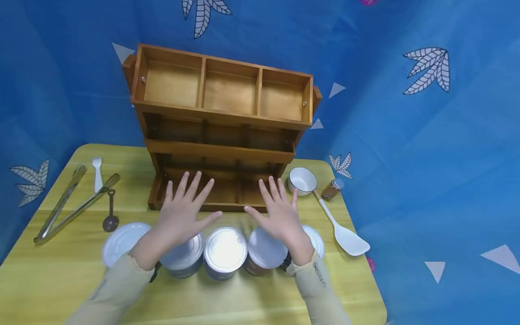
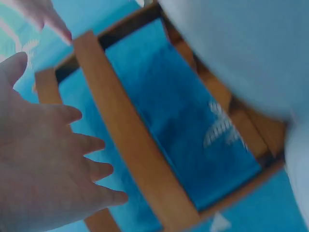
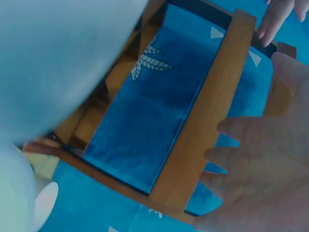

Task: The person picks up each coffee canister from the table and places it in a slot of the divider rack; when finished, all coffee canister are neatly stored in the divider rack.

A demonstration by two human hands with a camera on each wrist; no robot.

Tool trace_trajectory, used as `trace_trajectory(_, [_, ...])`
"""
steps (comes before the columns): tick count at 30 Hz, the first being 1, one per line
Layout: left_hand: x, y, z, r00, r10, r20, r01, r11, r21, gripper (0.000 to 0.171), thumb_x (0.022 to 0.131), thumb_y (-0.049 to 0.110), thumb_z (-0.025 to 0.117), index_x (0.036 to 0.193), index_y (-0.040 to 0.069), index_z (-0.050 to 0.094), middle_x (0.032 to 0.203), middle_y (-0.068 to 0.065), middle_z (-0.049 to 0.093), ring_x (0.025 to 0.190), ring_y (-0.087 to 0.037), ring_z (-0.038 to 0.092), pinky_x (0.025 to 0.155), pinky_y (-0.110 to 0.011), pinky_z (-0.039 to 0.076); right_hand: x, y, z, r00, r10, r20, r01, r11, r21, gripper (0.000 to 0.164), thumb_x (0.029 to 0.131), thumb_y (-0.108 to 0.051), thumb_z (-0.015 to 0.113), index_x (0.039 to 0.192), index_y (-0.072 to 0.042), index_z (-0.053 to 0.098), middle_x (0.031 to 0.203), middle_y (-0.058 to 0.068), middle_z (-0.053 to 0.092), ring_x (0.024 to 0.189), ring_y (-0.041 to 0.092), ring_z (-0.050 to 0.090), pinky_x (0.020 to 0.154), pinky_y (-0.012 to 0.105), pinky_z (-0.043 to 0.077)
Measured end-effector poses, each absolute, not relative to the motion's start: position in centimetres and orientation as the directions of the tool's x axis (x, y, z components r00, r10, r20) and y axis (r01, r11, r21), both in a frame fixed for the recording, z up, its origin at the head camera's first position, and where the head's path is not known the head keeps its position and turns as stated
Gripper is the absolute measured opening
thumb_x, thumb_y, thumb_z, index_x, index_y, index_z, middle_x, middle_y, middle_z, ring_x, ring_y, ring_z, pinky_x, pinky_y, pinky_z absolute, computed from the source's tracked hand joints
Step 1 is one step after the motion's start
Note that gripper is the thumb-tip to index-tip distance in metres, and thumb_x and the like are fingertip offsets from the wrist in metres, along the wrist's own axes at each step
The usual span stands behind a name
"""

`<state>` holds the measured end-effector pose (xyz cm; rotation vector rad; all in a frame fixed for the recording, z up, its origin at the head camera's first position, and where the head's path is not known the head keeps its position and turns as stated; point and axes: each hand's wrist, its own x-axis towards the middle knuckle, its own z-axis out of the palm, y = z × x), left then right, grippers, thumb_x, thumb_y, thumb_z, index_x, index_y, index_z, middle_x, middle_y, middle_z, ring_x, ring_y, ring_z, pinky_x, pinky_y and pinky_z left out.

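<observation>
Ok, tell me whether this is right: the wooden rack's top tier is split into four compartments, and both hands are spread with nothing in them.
The count is wrong: the head view shows the top tier of the wooden rack split into three compartments, not four. The rest holds: left hand and right hand are spread, nothing in them.

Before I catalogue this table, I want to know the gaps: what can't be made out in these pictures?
Head: left white dish, partly behind the left arm.
Head: dark thing beside that arm, partly hidden by it; unidentifiable.
Head: any writing on the small jar, too small.
Left wrist: wooden rack, partly behind a blurred pale shape.
Left wrist: right hand, cut off by the top edge.
</observation>
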<state>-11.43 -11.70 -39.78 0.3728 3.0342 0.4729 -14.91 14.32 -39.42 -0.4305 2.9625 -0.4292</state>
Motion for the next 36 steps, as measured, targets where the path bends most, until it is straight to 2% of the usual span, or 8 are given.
trace_trajectory(8, [-6.0, -20.7, -40.8, -0.986, 0.105, 0.130, 0.153, 0.879, 0.452, 0.102, 0.088, 0.057, 0.063, 0.159, 0.018, 0.001, 0.166, -0.016, -0.003, 0.152, -0.043, -0.013, 0.119, -0.066, -0.014, -21.2, 17.3, -38.0, -0.925, -0.227, 0.306, -0.331, 0.875, -0.353, 0.064, 0.098, -0.037, 0.058, 0.147, 0.000, 0.041, 0.157, 0.024, 0.034, 0.145, 0.042, 0.031, 0.120, 0.058, 0.028])
trace_trajectory(17, [0.7, -26.8, -50.1, -0.995, -0.084, 0.056, 0.003, 0.525, 0.851, 0.125, 0.071, 0.018, 0.084, 0.159, 0.017, -0.005, 0.162, -0.031, -0.001, 0.145, -0.059, -0.001, 0.103, -0.084, 0.004, -26.4, 18.4, -40.6, -0.670, -0.239, 0.703, -0.518, 0.829, -0.212, 0.019, 0.092, -0.003, 0.064, 0.106, 0.006, 0.073, 0.104, 0.024, 0.071, 0.098, 0.042, 0.062, 0.089, 0.051, 0.051])
trace_trajectory(21, [0.6, -26.6, -53.3, -0.993, -0.096, 0.070, 0.029, 0.369, 0.929, 0.128, 0.065, 0.003, 0.086, 0.159, 0.023, 0.003, 0.159, -0.031, 0.018, 0.152, -0.017, 0.018, 0.107, -0.081, 0.010, -27.0, 17.7, -41.2, -0.597, -0.238, 0.766, -0.553, 0.814, -0.177, 0.016, 0.091, -0.002, 0.065, 0.101, 0.006, 0.074, 0.097, 0.023, 0.072, 0.092, 0.041, 0.063, 0.084, 0.050, 0.052])
trace_trajectory(23, [0.1, -26.1, -54.3, -0.990, -0.110, 0.091, 0.047, 0.349, 0.936, 0.128, 0.061, 0.001, 0.088, 0.159, 0.026, 0.009, 0.157, -0.019, 0.032, 0.140, 0.006, 0.028, 0.116, -0.068, 0.019, -27.0, 17.8, -41.3, -0.585, -0.234, 0.777, -0.548, 0.819, -0.166, 0.016, 0.092, -0.002, 0.064, 0.101, 0.006, 0.074, 0.097, 0.023, 0.073, 0.092, 0.040, 0.064, 0.083, 0.050, 0.053])
trace_trajectory(25, [-0.5, -25.8, -55.1, -0.985, -0.133, 0.109, 0.057, 0.344, 0.937, 0.128, 0.058, 0.001, 0.090, 0.158, 0.026, 0.013, 0.150, -0.001, 0.043, 0.124, 0.020, 0.033, 0.121, -0.042, 0.029, -27.0, 17.9, -41.4, -0.580, -0.232, 0.781, -0.541, 0.827, -0.156, 0.017, 0.093, -0.003, 0.063, 0.101, 0.006, 0.074, 0.098, 0.022, 0.073, 0.092, 0.040, 0.064, 0.083, 0.050, 0.054])
trace_trajectory(29, [-0.9, -25.7, -56.2, -0.979, -0.170, 0.114, 0.047, 0.356, 0.934, 0.131, 0.056, 0.004, 0.093, 0.158, 0.021, 0.013, 0.142, 0.019, 0.043, 0.120, 0.022, 0.035, 0.101, 0.000, 0.026, -26.9, 17.7, -41.5, -0.575, -0.229, 0.786, -0.530, 0.835, -0.145, 0.016, 0.093, -0.002, 0.063, 0.100, 0.005, 0.075, 0.098, 0.022, 0.074, 0.092, 0.040, 0.065, 0.083, 0.050, 0.055])
trace_trajectory(32, [-1.0, -25.8, -56.9, -0.978, -0.181, 0.107, 0.038, 0.349, 0.936, 0.135, 0.055, 0.005, 0.093, 0.159, 0.022, 0.009, 0.149, 0.001, 0.045, 0.121, 0.023, 0.034, 0.106, -0.003, 0.027, -26.9, 17.5, -41.6, -0.579, -0.221, 0.785, -0.527, 0.836, -0.154, 0.016, 0.092, -0.002, 0.063, 0.100, 0.005, 0.075, 0.099, 0.021, 0.074, 0.093, 0.040, 0.066, 0.084, 0.050, 0.055])
trace_trajectory(36, [-1.3, -25.9, -57.5, -0.976, -0.187, 0.110, 0.042, 0.336, 0.941, 0.138, 0.055, 0.005, 0.094, 0.159, 0.027, 0.006, 0.149, 0.006, 0.043, 0.123, 0.022, 0.033, 0.108, -0.005, 0.027, -26.8, 17.4, -41.6, -0.587, -0.213, 0.781, -0.513, 0.844, -0.155, 0.016, 0.092, -0.003, 0.064, 0.101, 0.004, 0.075, 0.100, 0.021, 0.075, 0.094, 0.039, 0.066, 0.085, 0.049, 0.055])
